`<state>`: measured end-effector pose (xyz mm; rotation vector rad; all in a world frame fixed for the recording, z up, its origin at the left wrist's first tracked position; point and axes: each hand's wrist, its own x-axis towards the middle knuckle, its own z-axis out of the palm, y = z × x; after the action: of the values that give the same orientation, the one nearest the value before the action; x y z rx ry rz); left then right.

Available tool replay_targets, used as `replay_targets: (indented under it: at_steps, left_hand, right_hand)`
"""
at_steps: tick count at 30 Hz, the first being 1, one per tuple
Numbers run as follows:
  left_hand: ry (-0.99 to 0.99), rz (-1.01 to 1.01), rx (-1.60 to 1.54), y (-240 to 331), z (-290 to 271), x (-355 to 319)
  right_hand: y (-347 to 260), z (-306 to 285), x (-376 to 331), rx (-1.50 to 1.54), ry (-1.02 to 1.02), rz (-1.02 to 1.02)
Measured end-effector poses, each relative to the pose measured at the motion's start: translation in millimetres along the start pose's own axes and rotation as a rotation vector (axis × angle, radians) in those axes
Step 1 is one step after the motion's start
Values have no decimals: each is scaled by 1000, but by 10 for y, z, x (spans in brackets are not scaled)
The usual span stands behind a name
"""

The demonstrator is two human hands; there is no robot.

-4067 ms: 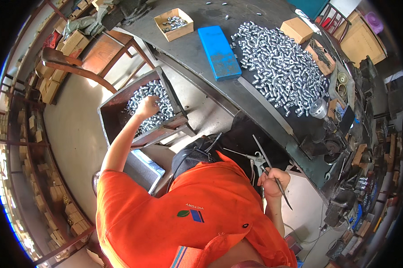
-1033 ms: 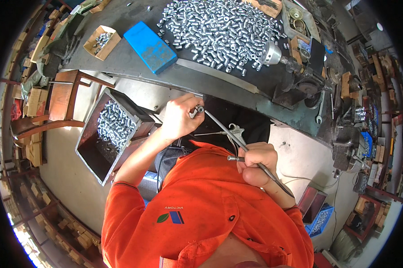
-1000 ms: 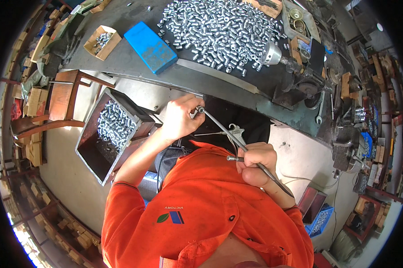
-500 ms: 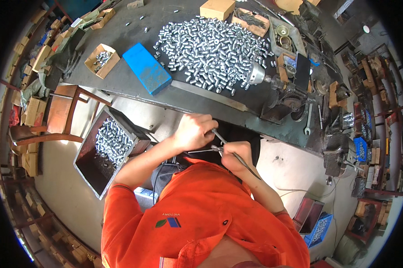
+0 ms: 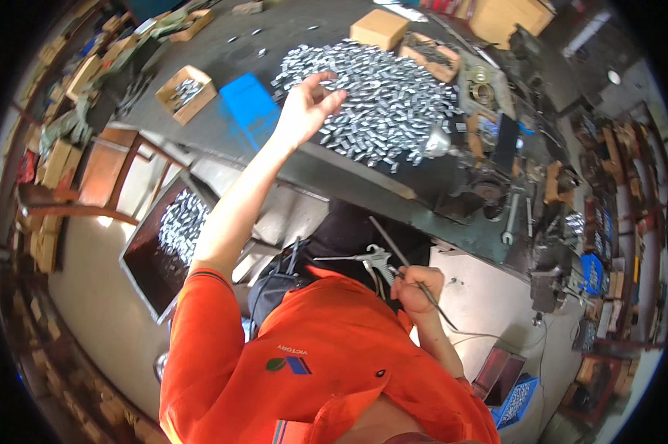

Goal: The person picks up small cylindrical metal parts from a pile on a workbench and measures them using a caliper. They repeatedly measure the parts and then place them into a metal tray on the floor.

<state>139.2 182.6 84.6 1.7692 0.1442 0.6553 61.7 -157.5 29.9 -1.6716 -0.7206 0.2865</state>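
Observation:
My left hand [image 5: 312, 111] is stretched over the bench at the left part of a heap of small silver metal sleeves [image 5: 378, 103]. Its fingers are curved and apart from the thumb, with nothing seen between them. In front of my lap, my right hand [image 5: 417, 288] is closed round a long thin metal rod [image 5: 386, 238], which slants up past the fist. A silver air blow gun [image 5: 377, 259] with a thin nozzle sits against the same fingers; how they grip its handle is partly hidden.
Beside the heap stand a blue box [image 5: 249, 103] and a small open carton [image 5: 186, 95] with metal parts. A wooden crate [image 5: 145, 259] of sleeves stands at my left, near a wooden chair [image 5: 108, 166]. A chuck [image 5: 437, 140] and a wrench [image 5: 511, 218] are on the bench's right side.
My left hand has let go of the rod and moved up and forward to the heap. My right hand has shifted down and right, still with the rod. The view has tilted slightly.

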Motion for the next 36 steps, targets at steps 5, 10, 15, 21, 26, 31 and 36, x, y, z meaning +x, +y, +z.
replay_targets:
  at_steps: [5,10,15,21,26,31,36]
  left_hand:
    - [256,-220,358,-254,-1166,-1055]
    - [374,-530,687,-770,-2119,-2112]
    - [132,-625,854,-1367,-2375,-2644]
    - [-57,-941,1191,-1773,-2151,-2648]
    - [-85,-965,1027,-1890,-2313,-2734]
    - [-141,-959,909,-1909,-2383,-2730]
    - [-35,-736,1037,-1667,-2222,-2691]
  right_hand:
    - [-116,60,23,194,-22,59]
    - [-123,216,96,318,-55,142]
    - [-133,270,151,347,-140,87]
    - [-176,252,118,345,-177,89]
    - [-198,312,106,384,-195,97]
    - [-188,295,106,389,-193,99]
    - [-159,265,102,389,-181,130]
